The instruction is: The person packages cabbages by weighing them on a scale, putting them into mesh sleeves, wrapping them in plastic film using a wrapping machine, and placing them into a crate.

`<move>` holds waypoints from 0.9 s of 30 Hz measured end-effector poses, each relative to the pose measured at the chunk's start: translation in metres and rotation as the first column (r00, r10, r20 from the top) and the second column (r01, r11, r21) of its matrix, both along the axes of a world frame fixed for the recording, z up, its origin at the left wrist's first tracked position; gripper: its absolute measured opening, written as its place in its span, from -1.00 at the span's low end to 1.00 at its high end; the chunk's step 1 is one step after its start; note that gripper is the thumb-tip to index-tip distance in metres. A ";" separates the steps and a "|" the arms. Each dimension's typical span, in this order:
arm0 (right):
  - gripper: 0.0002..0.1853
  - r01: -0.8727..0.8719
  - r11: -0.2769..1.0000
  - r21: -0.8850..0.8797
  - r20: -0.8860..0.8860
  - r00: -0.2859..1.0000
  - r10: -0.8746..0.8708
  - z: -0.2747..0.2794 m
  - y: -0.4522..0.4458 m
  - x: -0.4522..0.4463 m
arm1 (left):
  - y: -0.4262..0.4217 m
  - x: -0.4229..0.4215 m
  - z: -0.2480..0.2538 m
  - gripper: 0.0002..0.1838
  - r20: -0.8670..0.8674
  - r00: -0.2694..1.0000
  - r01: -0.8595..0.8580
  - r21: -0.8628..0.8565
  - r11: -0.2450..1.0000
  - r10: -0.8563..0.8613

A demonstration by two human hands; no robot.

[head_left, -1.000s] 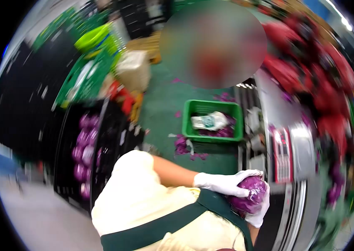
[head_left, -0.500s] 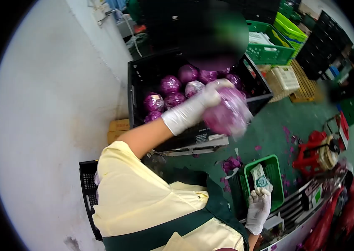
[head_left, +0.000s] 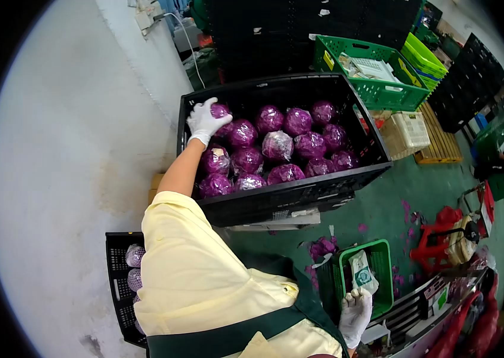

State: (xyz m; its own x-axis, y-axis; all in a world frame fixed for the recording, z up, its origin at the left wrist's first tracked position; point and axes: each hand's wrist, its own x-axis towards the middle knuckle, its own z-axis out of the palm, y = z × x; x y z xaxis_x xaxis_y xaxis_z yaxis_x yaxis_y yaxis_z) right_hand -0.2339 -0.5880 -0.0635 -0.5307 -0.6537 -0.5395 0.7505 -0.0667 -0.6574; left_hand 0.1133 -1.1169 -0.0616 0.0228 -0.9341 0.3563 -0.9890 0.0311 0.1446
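My left hand (head_left: 206,123), in a white glove, grips a wrapped red cabbage (head_left: 220,111) in the far left corner of a large black crate (head_left: 296,194). The fingers curl over its left side and the thumb lies to the right. Several other red cabbages in shiny clear film, one of them a paler cabbage (head_left: 277,146), lie in the crate beside it. My right hand (head_left: 356,316), also gloved, hangs low at the right with loosely bent fingers and nothing visible in it. It is by a green basket (head_left: 391,271) holding a printed plastic bag (head_left: 361,271).
Purple leaf scraps (head_left: 323,247) litter the green floor. A smaller black crate (head_left: 119,262) with net-covered round items stands by the wall at left. Behind the large crate are a green crate (head_left: 404,95) and a beige container (head_left: 404,136). A red stool (head_left: 427,247) stands at right.
My left hand has carried the cabbage from above the crate's front right to its far left corner. My right hand has shifted slightly down and left. The view has shifted too.
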 end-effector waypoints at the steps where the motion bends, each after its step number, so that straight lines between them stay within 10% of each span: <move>1: -0.74 0.016 1.000 0.009 0.005 1.000 -0.016 0.000 -0.001 0.000 | -0.004 0.000 0.000 -0.16 0.129 0.992 -0.003 -0.118 0.993 0.018; 3: -0.75 0.051 0.998 0.038 0.016 0.999 -0.052 -0.003 0.000 -0.002 | -0.009 -0.003 -0.005 -0.18 0.265 0.964 0.005 -0.103 0.995 0.022; 5: -0.75 0.064 0.998 0.022 0.001 0.998 -0.064 -0.005 0.002 -0.002 | -0.026 -0.007 -0.018 -0.21 -0.253 0.966 -0.027 0.079 0.997 0.046; 9: -0.74 0.089 0.995 0.044 0.001 0.996 -0.089 -0.001 -0.001 -0.001 | -0.072 0.023 -0.055 -0.22 -0.611 0.757 -0.098 0.243 0.965 0.231; 13: -0.74 0.139 0.990 0.007 -0.001 0.990 -0.139 -0.005 0.001 -0.001 | -0.066 -0.003 -0.041 -0.35 -0.389 0.857 -0.312 0.132 0.941 0.338; 17: -0.75 0.249 0.967 0.055 -0.001 0.968 -0.249 0.000 0.002 -0.003 | -0.062 -0.092 -0.023 -0.57 -0.439 0.855 -0.463 -0.404 0.789 0.276; 19: -0.75 0.282 0.959 -0.011 0.060 0.958 -0.281 -0.006 0.011 -0.001 | -0.049 -0.188 0.003 -0.62 -0.454 0.852 -0.044 -0.559 0.828 -0.261; 21: -0.76 0.322 0.945 -0.062 0.058 0.946 -0.319 -0.008 0.019 -0.008 | -0.006 -0.298 0.030 -0.66 -0.560 0.542 0.228 -0.620 0.751 -0.626; 23: -0.75 0.370 0.922 -0.114 0.056 0.929 -0.366 -0.002 0.040 -0.022 | 0.066 -0.397 0.056 -0.70 -0.664 0.121 0.505 -0.599 0.621 -0.738; 27: -0.76 0.562 0.827 -0.027 -0.062 0.825 -0.562 0.022 0.144 -0.039 | 0.252 -0.545 0.069 -0.70 -0.736 -0.232 0.903 -0.406 0.140 -0.636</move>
